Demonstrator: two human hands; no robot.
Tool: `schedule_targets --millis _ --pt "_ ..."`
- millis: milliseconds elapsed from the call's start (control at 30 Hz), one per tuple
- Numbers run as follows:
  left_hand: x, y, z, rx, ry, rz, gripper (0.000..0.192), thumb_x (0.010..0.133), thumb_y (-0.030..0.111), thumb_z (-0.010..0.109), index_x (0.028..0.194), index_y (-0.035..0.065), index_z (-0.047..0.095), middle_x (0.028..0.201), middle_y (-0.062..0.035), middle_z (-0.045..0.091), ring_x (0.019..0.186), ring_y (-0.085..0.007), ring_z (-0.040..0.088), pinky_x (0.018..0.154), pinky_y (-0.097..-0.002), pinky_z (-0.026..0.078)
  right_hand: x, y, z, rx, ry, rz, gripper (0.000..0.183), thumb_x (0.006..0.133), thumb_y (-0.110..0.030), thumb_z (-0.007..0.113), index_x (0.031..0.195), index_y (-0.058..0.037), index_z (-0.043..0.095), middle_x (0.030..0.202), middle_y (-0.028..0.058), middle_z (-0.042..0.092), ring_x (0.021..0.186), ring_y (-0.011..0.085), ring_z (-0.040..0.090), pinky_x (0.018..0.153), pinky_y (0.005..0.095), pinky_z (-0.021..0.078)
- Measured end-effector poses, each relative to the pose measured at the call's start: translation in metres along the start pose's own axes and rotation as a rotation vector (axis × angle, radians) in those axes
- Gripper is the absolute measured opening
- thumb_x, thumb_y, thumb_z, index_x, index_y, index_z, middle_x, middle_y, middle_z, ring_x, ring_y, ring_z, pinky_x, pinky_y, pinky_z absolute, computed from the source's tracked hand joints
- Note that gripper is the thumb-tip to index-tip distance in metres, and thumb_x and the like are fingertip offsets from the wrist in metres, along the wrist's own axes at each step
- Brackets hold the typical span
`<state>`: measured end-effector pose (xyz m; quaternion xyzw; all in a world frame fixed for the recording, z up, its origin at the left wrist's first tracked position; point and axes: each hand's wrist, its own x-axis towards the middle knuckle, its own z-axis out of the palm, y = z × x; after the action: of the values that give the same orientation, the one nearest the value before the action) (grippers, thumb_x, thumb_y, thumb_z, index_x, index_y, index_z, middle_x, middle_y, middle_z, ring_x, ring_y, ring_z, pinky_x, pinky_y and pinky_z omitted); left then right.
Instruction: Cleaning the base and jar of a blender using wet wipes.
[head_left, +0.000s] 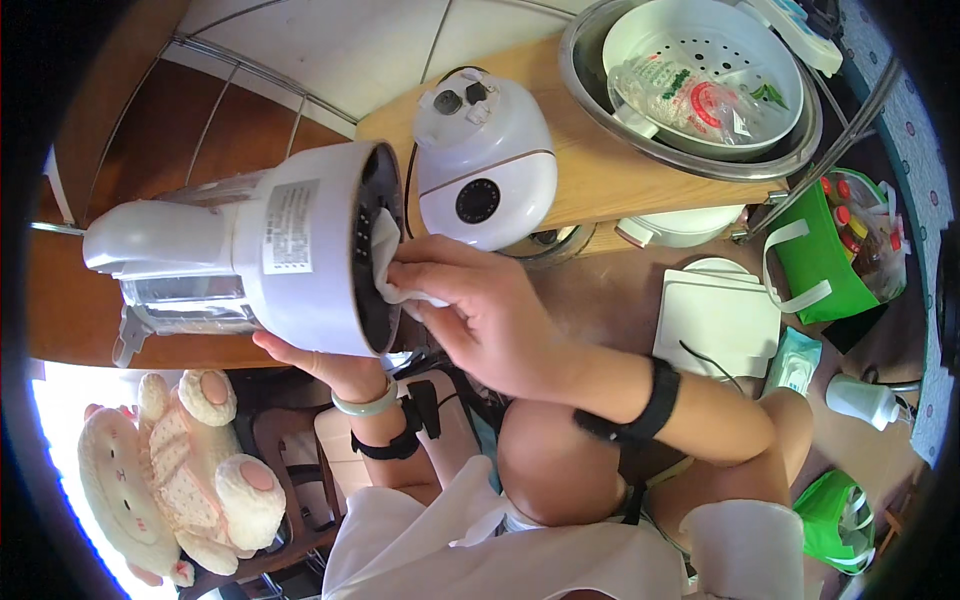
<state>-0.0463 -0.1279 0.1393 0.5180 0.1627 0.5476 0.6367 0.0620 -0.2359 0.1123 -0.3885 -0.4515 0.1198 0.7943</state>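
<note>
A white blender jug (311, 247) with a clear lower section and a printed label lies sideways in the air, its dark underside (379, 255) turned to the right. My left hand (330, 371), wearing a pale bangle, supports the jug from below; most of its fingers are hidden behind it. Pinched in my right hand (480, 307) is a white wipe (386, 259), pressed against that dark underside. Just beyond my right hand, the white blender motor base (487, 165) stands on a wooden table (600, 172), its round control panel facing me.
A steel basin (585, 97) holds a white colander (630, 37) with a plastic bag inside. On the floor are a white scale-like board (716, 319), a wipes packet (795, 360), and a green bag (821, 255) of bottles. A plush toy (180, 472) sits at lower left.
</note>
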Motion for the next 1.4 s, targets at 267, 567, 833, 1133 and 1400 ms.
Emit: schedule_targets --millis 267,567,833,1133,1400 --pt "-0.025 0.003 -0.069 0.218 -0.106 0.13 0.079 0.077 0.066 0.048 0.135 0.014 0.032 0.134 -0.0061 0.037 0.123 -0.0244 0.036 0.102 -0.0411 0.03 0.063 0.061 -0.089 -0.821 0.025 0.181 0.029 0.077 -0.001 0.054 0.105 0.0004 0.06 0.088 0.0211 0.064 0.078 0.0297 0.063 0.073 0.0348 0.0483" --pt "-0.046 -0.003 -0.127 -0.32 -0.451 0.006 0.085 0.077 0.069 0.042 0.136 0.0105 0.028 0.137 -0.0114 0.033 0.124 -0.0295 0.034 0.102 -0.0442 0.03 0.114 0.15 -0.096 -1.218 -0.279 0.106 0.036 0.071 0.004 0.05 0.105 -0.0021 0.06 0.102 0.0224 0.053 0.096 0.037 0.054 0.087 0.0395 0.0435" --pt "-0.054 -0.003 -0.152 0.105 0.045 0.097 0.081 0.078 0.067 0.044 0.136 0.0124 0.029 0.135 -0.0105 0.035 0.121 -0.0285 0.038 0.099 -0.046 0.033 0.145 0.103 -0.099 -1.21 -0.545 0.375 0.034 0.068 0.003 0.054 0.101 -0.0014 0.063 0.097 0.0249 0.058 0.089 0.036 0.058 0.082 0.0396 0.0469" --pt "-0.047 -0.004 -0.158 0.056 -0.248 0.094 0.079 0.077 0.061 0.054 0.138 0.0172 0.029 0.137 -0.0042 0.035 0.122 -0.0227 0.035 0.102 -0.0412 0.027 0.154 0.164 -0.102 -1.284 -0.466 0.254 0.038 0.073 0.001 0.054 0.11 -0.0021 0.058 0.097 0.0244 0.06 0.092 0.0368 0.058 0.083 0.0386 0.0457" --pt "-0.051 -0.005 -0.161 0.046 -0.263 0.026 0.073 0.076 0.059 0.057 0.134 0.0198 0.036 0.132 -0.0024 0.041 0.116 -0.0215 0.042 0.098 -0.0392 0.034 0.157 0.125 -0.12 -1.271 -0.35 0.311 0.04 0.072 0.0 0.052 0.111 -0.0036 0.059 0.096 0.0249 0.06 0.09 0.0365 0.059 0.083 0.0394 0.0463"
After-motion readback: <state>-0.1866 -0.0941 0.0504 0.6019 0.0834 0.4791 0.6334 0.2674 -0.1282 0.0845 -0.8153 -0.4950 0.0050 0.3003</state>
